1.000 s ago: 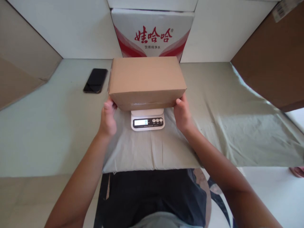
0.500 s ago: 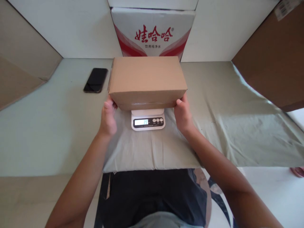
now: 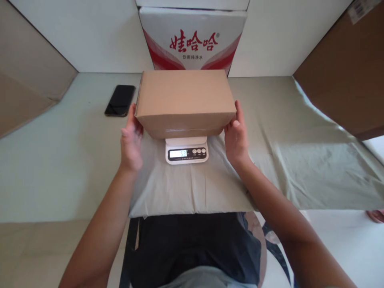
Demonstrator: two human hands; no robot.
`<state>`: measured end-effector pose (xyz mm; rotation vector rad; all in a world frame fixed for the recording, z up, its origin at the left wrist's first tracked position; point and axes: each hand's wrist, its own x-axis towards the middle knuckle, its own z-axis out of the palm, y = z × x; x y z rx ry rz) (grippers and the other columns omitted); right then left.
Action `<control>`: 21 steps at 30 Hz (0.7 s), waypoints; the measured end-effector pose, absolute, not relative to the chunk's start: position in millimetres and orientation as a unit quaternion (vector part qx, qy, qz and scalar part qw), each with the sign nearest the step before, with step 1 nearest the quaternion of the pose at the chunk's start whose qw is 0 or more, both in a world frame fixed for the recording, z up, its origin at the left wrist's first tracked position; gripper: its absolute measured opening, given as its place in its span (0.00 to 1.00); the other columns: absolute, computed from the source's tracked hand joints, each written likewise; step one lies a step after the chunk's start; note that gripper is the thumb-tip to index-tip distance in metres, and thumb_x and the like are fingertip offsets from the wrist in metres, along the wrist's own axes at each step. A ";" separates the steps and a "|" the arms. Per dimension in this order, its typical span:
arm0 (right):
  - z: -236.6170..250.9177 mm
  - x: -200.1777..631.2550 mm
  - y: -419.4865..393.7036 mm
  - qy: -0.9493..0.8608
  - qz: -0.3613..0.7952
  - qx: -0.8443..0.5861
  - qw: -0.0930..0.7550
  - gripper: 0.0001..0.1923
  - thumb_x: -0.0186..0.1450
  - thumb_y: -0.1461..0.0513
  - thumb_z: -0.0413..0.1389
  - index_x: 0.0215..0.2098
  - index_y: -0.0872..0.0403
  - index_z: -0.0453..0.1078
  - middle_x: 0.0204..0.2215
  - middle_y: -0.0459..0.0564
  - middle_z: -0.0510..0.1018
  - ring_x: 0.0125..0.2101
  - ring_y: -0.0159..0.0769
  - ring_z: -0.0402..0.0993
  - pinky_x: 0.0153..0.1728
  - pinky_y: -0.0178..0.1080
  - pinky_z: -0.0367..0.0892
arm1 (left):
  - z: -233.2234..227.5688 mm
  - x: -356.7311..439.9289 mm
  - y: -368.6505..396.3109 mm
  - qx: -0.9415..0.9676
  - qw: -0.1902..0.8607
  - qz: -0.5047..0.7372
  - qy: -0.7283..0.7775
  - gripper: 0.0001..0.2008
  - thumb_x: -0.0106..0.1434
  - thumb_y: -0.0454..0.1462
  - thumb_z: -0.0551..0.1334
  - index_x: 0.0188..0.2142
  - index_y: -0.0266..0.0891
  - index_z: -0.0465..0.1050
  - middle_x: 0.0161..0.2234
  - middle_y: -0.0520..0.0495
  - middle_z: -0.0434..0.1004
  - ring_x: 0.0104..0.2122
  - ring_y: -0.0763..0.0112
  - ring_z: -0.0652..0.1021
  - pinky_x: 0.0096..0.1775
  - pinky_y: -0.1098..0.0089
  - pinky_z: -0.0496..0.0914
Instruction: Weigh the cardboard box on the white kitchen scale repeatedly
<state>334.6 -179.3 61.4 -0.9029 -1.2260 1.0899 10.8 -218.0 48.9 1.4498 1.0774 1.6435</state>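
Observation:
A closed brown cardboard box (image 3: 186,94) rests on a small white digital kitchen scale (image 3: 187,159), hiding most of its platform. The scale's lit display shows digits that look like 53, beside a row of round buttons. My left hand (image 3: 131,144) is open at the box's left side, fingers stretched upward. On the right side my right hand (image 3: 237,138) is also open, its palm turned toward the box. Both hands are right beside the box; whether any fingertip still touches it I cannot tell.
A black smartphone (image 3: 120,100) lies left of the box on the pale green cloth (image 3: 300,160). Behind stands a white and red carton (image 3: 193,40) with Chinese lettering. Large brown cardboard pieces (image 3: 27,80) flank the left, and another brown carton (image 3: 339,76) the right.
Both hands have moved outward from the box's lower corners, and their fingers have opened. The box stays on the scale, and the display reading has gone from about 39 to 53.

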 end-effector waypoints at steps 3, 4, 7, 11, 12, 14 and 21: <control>61.0 334.1 -179.2 -0.520 0.473 -0.382 0.600 0.50 0.63 0.27 0.62 0.79 0.28 0.60 0.85 0.37 0.62 0.88 0.58 0.47 0.87 0.73 0.48 | 47.5 9.1 -217.4 0.556 0.344 0.634 0.413 0.63 0.64 0.84 0.48 0.82 0.48 0.64 0.86 0.40 0.54 0.86 0.39 0.54 0.83 0.43 0.52; 60.7 334.2 -179.0 -0.522 0.470 -0.383 0.600 0.50 0.64 0.27 0.62 0.79 0.28 0.61 0.85 0.37 0.62 0.88 0.58 0.47 0.87 0.73 0.49 | 46.8 8.2 -217.2 0.554 0.345 0.635 0.413 0.63 0.63 0.84 0.48 0.82 0.49 0.64 0.86 0.41 0.54 0.86 0.39 0.54 0.83 0.43 0.52; 58.7 335.4 -177.5 -0.533 0.461 -0.389 0.593 0.49 0.66 0.27 0.59 0.79 0.28 0.60 0.85 0.37 0.61 0.88 0.57 0.46 0.87 0.73 0.51 | 45.0 5.4 -216.9 0.548 0.348 0.638 0.415 0.62 0.63 0.84 0.47 0.82 0.53 0.64 0.86 0.44 0.54 0.86 0.41 0.54 0.84 0.43 0.51; 55.4 337.3 -174.7 -0.529 0.464 -0.386 0.596 0.50 0.65 0.27 0.60 0.80 0.28 0.59 0.85 0.37 0.60 0.88 0.55 0.46 0.88 0.69 0.50 | 44.2 2.7 -216.4 0.543 0.345 0.638 0.422 0.62 0.62 0.84 0.47 0.82 0.54 0.64 0.87 0.44 0.53 0.86 0.41 0.54 0.84 0.41 0.49; 54.9 337.6 -174.3 -0.527 0.466 -0.384 0.598 0.50 0.65 0.28 0.61 0.80 0.29 0.60 0.86 0.38 0.60 0.88 0.55 0.46 0.88 0.68 0.51 | 44.2 1.9 -216.2 0.544 0.345 0.638 0.423 0.61 0.63 0.84 0.48 0.81 0.54 0.65 0.86 0.45 0.54 0.86 0.40 0.53 0.84 0.39 0.49; 54.5 337.7 -174.0 -0.527 0.468 -0.383 0.597 0.49 0.66 0.29 0.61 0.80 0.31 0.60 0.86 0.39 0.59 0.89 0.54 0.46 0.88 0.66 0.51 | 44.2 0.1 -215.6 0.549 0.345 0.633 0.423 0.55 0.66 0.82 0.50 0.80 0.60 0.67 0.86 0.50 0.56 0.86 0.41 0.53 0.84 0.37 0.48; 59.1 334.9 -176.8 -0.517 0.478 -0.374 0.604 0.46 0.66 0.31 0.63 0.77 0.33 0.65 0.86 0.39 0.60 0.88 0.55 0.47 0.89 0.66 0.50 | 41.5 -6.5 -215.2 0.572 0.342 0.616 0.420 0.41 0.71 0.78 0.47 0.75 0.79 0.70 0.83 0.69 0.60 0.86 0.44 0.53 0.85 0.33 0.48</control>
